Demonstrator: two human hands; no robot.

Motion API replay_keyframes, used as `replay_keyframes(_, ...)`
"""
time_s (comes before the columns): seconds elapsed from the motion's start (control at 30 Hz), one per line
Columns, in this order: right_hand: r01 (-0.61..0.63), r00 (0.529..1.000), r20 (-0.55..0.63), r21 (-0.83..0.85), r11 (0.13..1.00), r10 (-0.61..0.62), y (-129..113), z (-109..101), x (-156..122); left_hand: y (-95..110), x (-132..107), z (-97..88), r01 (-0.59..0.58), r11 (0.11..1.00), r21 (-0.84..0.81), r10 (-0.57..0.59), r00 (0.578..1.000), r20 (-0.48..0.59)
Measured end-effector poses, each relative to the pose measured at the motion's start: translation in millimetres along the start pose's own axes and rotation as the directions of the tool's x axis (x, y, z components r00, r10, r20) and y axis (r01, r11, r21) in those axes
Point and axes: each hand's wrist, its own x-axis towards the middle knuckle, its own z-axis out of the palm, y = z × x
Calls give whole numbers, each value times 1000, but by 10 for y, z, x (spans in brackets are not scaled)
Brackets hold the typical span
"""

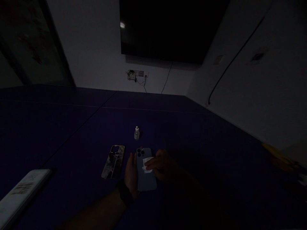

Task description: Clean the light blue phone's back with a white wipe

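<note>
A blue-grey smartphone (146, 182) lies back side up in my left hand (130, 172), its camera lenses at the far end. The fingers of that hand wrap round the phone's left edge and underside, and a dark band circles the wrist. My right hand (161, 164) pinches a white wipe (146, 170) and presses it on the phone's back, just below the lenses. Left of the phone, a patterned phone case (113, 163) rests on the dark blue surface. A small clear bottle with a white cap (137, 133) stands upright beyond the phone.
A long white box with printed lettering (24, 191) lies at the lower left. Across the blue surface (153, 102) is a white wall with a power strip (136, 73) and hanging cables. A large black screen (168, 28) hangs above. Yellow material (275, 151) lies at the right.
</note>
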Motion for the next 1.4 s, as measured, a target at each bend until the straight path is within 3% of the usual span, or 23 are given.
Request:
replay_keyframes(0.1, -28, 998, -50, 9, 1000, 28, 51, -66, -36, -1, -22, 33, -29, 999, 29, 32, 996, -78)
replay_keyframes(0.2, -48, 995, -93, -59, 997, 43, 76, -52, -36, -8, -27, 28, -44, 998, 45, 48, 996, -71)
replay_keyframes(0.37, -5, 1000, -31, -19, 1000, 4, -6, 90, 19, -13, 14, -22, -55, 998, 25, 57, 995, -81)
replay_keyframes(0.5, 5, 1000, 9, 25, 1000, -5, 9, 43, -15, -12, 9, 6, -53, 998, 40, 57, 993, -103)
replay_keyframes(0.7, -100, 992, -95, -124, 987, 89, 34, -11, -11, -12, -28, 21, -50, 998, 40, 53, 996, -73)
replay_keyframes(0.93, -29, 1000, 1, -47, 998, 29, 18, 8, -7, -1, -5, 1, -33, 999, -1, 33, 999, -43)
replay_keyframes(1.13, -88, 990, -117, -119, 989, 74, 64, -32, -27, -20, -35, 21, -54, 998, 36, 55, 997, -45)
replay_keyframes(1.27, -34, 998, -62, -48, 998, 31, -43, 51, 25, -3, -3, -4, -45, 998, 42, 48, 997, -68)
replay_keyframes(1.4, -48, 999, -19, 16, 999, 48, -27, 3, -5, 0, 1, -5, -45, 998, 40, 49, 995, -86)
